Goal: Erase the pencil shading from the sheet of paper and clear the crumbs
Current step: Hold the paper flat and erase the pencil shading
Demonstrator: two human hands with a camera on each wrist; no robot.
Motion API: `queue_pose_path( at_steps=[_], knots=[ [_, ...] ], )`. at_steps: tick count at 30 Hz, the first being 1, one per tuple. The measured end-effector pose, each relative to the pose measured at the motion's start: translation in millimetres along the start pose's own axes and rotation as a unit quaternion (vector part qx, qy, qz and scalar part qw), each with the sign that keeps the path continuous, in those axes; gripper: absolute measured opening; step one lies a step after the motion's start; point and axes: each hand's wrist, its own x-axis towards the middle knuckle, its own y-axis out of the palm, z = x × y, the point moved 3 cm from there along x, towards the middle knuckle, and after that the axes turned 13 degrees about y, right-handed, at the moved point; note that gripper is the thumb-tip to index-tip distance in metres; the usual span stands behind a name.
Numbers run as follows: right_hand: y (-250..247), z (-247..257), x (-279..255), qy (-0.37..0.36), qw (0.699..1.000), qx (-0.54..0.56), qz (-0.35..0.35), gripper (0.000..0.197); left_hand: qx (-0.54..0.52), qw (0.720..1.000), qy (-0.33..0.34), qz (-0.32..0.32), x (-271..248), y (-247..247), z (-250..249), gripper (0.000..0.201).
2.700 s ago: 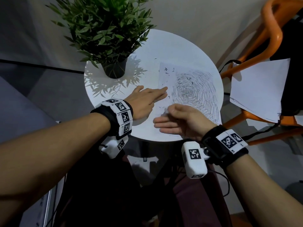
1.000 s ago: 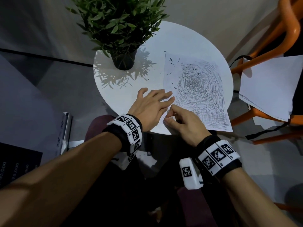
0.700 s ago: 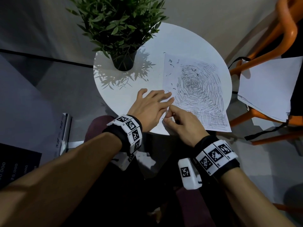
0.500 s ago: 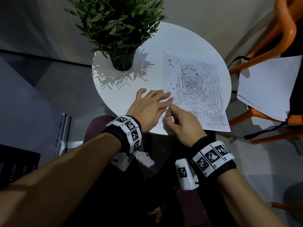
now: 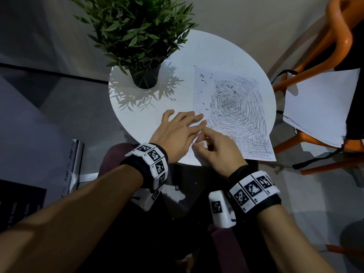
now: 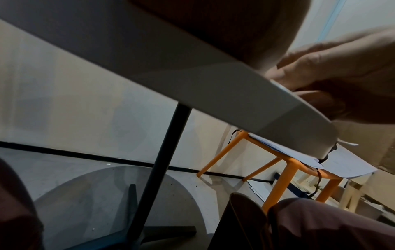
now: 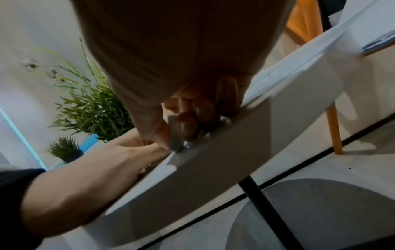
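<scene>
A sheet of paper (image 5: 236, 115) covered in pencil shading lies on the right half of the round white table (image 5: 216, 52). Dark eraser crumbs (image 5: 202, 80) dot its far left part and the tabletop beside it. My left hand (image 5: 183, 127) lies flat with straight fingers on the sheet's left edge. My right hand (image 5: 212, 148) is curled at the sheet's near left corner, pinching a small pale eraser (image 5: 204, 143) against the paper. In the right wrist view the eraser (image 7: 174, 135) shows between thumb and fingertips (image 7: 186, 126), right at the table rim (image 7: 235, 152).
A potted plant (image 5: 141, 46) stands at the table's far left. An orange chair (image 5: 334, 46) to the right carries a stack of white paper (image 5: 319, 103). Under the tabletop runs a black leg (image 6: 162, 152). My knees sit below the near edge.
The right hand has drawn in from over the sheet's lower left to its near left corner, beside the left fingertips. In the last second it barely shifts. The left hand stays flat.
</scene>
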Motion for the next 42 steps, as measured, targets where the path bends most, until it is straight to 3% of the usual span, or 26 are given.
queue_pose_path(
  at_steps=[2,4,5,7,9,12,15,19,24,27,31,34,36,42],
  knots=[
    [-2.9,2.3,-1.0,-0.012,1.000,-0.018,-0.022,0.011,-0.002,1.000,0.002,-0.005,-0.5,0.1,0.0,0.045],
    [-4.7,-3.0,-1.1,0.022,0.997,0.067,-0.026,0.014,-0.004,1.000,0.002,-0.003,-0.3,0.3,-0.5,0.046],
    [-5.5,-5.7,-2.5,0.047,0.984,0.174,-0.007,0.016,-0.006,1.000,0.001,-0.001,-0.2,0.3,0.3,0.046],
    [-7.7,-10.3,-5.4,0.089,0.927,0.362,0.037,0.017,-0.009,1.000,0.002,0.004,-0.4,0.1,1.4,0.046],
    [-9.6,-15.0,-5.5,0.099,0.912,0.396,0.049,0.016,-0.009,1.000,0.006,0.005,-0.6,-1.5,1.6,0.046],
    [-9.3,-16.7,-2.3,0.104,0.921,0.370,0.062,0.016,-0.040,0.999,0.007,0.020,-2.1,-5.3,1.3,0.049],
    [-6.3,-16.1,-0.8,0.098,0.932,0.341,0.069,0.017,-0.044,0.994,0.013,0.102,-3.0,-7.4,1.5,0.060],
    [-1.6,-16.5,3.8,0.052,0.977,0.200,0.048,0.016,-0.027,0.981,0.015,0.191,0.5,-10.9,0.6,0.065],
    [-4.3,-11.1,2.5,0.003,0.995,0.094,0.032,0.013,0.010,0.966,0.018,0.256,3.1,-11.5,-2.2,0.064],
    [-4.4,-6.7,2.0,-0.016,0.997,0.064,0.026,0.010,0.024,0.961,0.017,0.274,4.5,-14.6,-4.7,0.065],
    [-9.1,-14.9,1.3,0.005,0.997,0.054,-0.048,0.012,0.030,0.958,0.015,0.284,5.0,-16.6,-5.8,0.066],
    [-8.6,-14.8,-0.3,0.001,0.993,0.117,0.006,0.013,0.034,0.957,0.015,0.287,5.0,-16.7,-5.2,0.066],
    [-5.8,-11.3,-1.2,-0.023,0.996,0.080,0.027,0.015,0.041,0.958,0.016,0.283,5.1,-16.1,-5.0,0.066],
    [-10.4,-19.4,1.0,0.004,0.998,0.048,-0.040,0.010,0.039,0.958,0.017,0.283,5.8,-16.2,-5.8,0.068]
  ],
)
